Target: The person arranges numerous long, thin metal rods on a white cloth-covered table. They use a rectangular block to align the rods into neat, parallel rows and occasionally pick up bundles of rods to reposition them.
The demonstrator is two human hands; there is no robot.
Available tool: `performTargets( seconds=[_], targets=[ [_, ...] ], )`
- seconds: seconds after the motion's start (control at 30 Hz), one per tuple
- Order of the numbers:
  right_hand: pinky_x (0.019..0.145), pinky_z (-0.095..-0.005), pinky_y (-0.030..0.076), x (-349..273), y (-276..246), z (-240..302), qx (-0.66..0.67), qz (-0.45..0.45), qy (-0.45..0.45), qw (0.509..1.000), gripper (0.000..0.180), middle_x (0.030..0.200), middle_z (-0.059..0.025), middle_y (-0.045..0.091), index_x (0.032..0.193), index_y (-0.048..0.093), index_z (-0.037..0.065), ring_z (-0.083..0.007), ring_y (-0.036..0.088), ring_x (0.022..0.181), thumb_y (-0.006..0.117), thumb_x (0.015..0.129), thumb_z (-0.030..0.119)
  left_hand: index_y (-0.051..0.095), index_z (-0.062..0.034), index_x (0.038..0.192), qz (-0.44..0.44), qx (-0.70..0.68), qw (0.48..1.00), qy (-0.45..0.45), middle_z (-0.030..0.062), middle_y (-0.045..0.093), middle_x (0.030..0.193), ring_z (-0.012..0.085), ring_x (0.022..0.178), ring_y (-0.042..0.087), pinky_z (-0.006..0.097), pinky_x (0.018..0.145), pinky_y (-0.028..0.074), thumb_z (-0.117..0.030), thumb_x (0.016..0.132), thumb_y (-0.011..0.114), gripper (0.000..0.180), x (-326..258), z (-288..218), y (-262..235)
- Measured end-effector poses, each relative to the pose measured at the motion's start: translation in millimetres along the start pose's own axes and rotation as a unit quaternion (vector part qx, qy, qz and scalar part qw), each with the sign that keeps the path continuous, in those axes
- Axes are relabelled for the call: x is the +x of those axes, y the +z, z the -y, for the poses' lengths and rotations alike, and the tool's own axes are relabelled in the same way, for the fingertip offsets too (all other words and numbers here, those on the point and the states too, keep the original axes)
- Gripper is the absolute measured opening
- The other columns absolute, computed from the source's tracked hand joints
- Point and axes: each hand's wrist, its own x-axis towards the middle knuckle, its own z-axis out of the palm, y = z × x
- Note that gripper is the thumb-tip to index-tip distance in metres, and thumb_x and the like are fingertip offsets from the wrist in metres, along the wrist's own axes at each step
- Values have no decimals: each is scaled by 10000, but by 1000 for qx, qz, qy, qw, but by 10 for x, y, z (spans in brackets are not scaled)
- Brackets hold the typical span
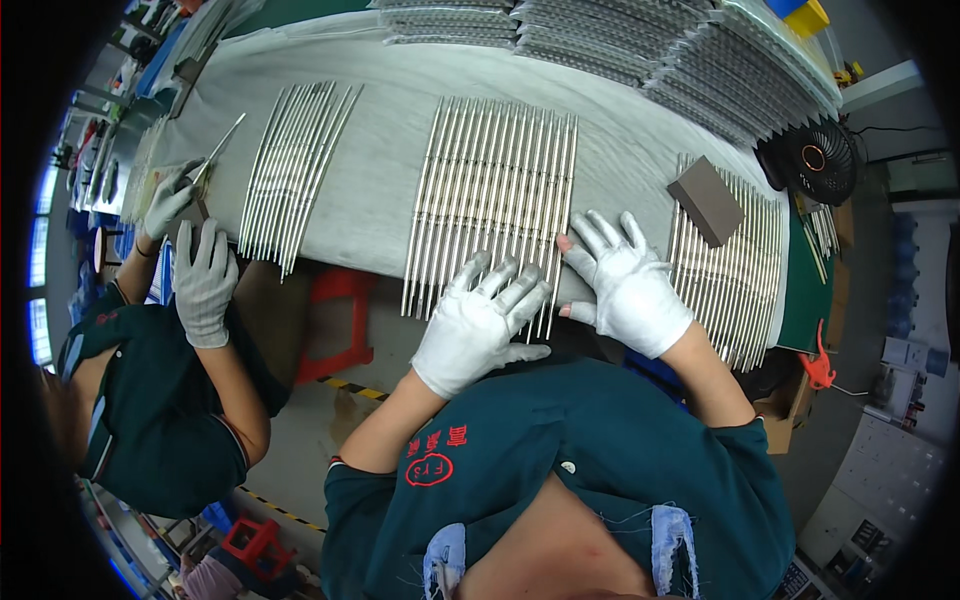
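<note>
A row of long, thin shiny metal rods [490,180] lies side by side on the cloth-covered table in front of me. My left hand [478,325], in a white glove, rests with fingers spread over the near ends of these rods. Just right of the row is my right hand [635,290], also gloved, its fingers apart and two bare fingertips showing. One bare fingertip is at the row's right edge; whether it touches is hard to tell. Farther right, a second row of rods [735,275] carries a grey-brown rectangular block [707,202], tilted across it.
At the left, a co-worker's gloved hands [205,280] are beside another row of rods [290,170]; one holds a thin rod [222,148]. Stacked bubble-wrap-like sheets [600,40] line the far edge. A black fan [820,162] and red air gun [820,362] are at right.
</note>
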Motion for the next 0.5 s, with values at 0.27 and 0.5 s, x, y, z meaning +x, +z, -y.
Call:
performTargets(
  seconds=[0.27,0.5],
  targets=[
    [1215,-558,213,194,60,166,35,-16,-46,998,1000,1551,-264,365,1444,458,-40,-399,319,1472,760,718,578,617,-78,1298,-19,17,1000,-8,119,650,1296,318,1228,592,544,1130,369,-544,701,802,780,-6,48,28],
    [1227,-533,195,342,179,225,40,-21,-89,995,1015,1569,-203,376,1431,487,-28,-364,312,1477,723,724,661,542,-110,1400,-5,34,998,-57,136,621,1332,366,1227,582,596,1106,370,-541,649,817,908,-63,156,-217]
  ],
)
